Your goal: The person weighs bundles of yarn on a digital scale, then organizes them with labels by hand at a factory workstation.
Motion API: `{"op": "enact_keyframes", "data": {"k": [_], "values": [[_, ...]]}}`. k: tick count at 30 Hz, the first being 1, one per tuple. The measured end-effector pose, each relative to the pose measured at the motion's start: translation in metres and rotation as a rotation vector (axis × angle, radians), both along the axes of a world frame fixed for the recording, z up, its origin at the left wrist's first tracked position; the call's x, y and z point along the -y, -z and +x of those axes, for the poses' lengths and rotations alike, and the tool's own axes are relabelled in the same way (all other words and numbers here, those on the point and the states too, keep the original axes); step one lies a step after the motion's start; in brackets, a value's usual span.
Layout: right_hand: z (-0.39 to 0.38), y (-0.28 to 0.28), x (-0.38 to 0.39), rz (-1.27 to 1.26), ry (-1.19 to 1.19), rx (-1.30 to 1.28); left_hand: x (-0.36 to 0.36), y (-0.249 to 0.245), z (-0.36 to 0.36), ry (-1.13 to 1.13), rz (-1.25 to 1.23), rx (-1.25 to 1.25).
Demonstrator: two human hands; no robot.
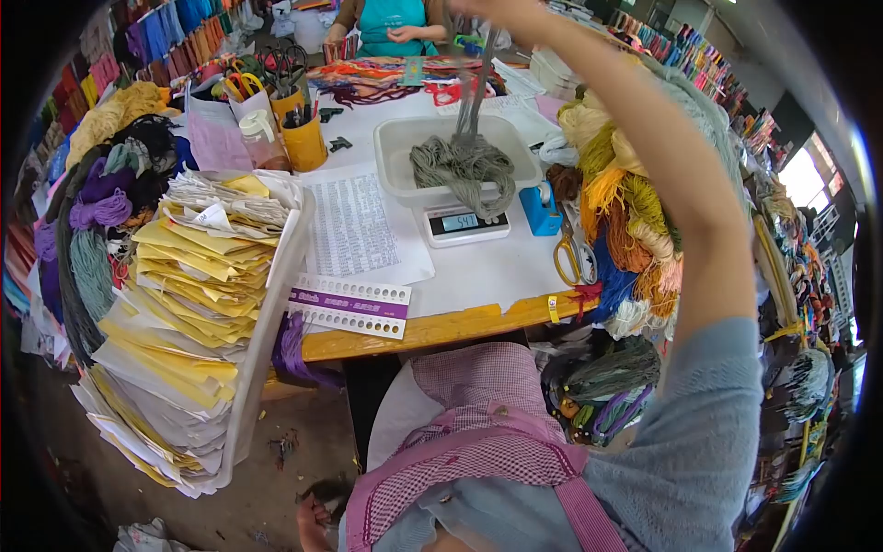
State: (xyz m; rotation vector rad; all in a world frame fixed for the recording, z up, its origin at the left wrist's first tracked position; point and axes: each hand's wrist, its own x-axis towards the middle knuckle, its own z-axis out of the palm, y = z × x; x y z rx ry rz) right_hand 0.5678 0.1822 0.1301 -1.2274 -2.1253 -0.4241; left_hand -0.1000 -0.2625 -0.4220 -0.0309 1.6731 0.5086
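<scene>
My right hand [497, 11] is raised at the top edge, blurred and partly cut off, closed on grey yarn strands [474, 97]. The strands hang into a white plastic tub [391, 156], where more grey-green yarn [464, 167] lies, some of it over the front rim. Under the tub is a white digital scale [469, 233] with its display lit. Low in the frame, beside the apron, my left hand [315, 523] hangs below table height in shadow; its fingers are too dim to make out.
Left of the tub are a printed sheet [354, 225], a yellow pen cup [305, 143] and a bin of envelopes [193, 304]. Right of it are a blue tape dispenser [541, 210], scissors [575, 258] and coloured yarn [630, 212]. A co-worker [391, 28] is across the table.
</scene>
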Motion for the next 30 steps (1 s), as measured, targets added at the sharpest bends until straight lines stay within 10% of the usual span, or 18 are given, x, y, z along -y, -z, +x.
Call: {"op": "enact_keyframes", "data": {"k": [3, 9, 19, 30], "values": [[-0.013, 0.109, 0.056, -0.08, 0.386, 0.258, -0.029, -0.058, 0.033, 0.119, 0.128, 0.111], [-0.026, 0.204, 0.173, -0.076, 0.241, 0.093, -0.067, -0.119, 0.058, 0.21, 0.27, 0.378], [-0.047, 0.234, 0.263, -0.15, 0.287, -0.095, -0.124, -0.293, 0.205, 0.264, 0.815, 0.448], [-0.057, 0.24, 0.269, -0.163, 0.232, -0.154, -0.149, -0.329, 0.275, 0.354, 1.097, 0.475]]}}
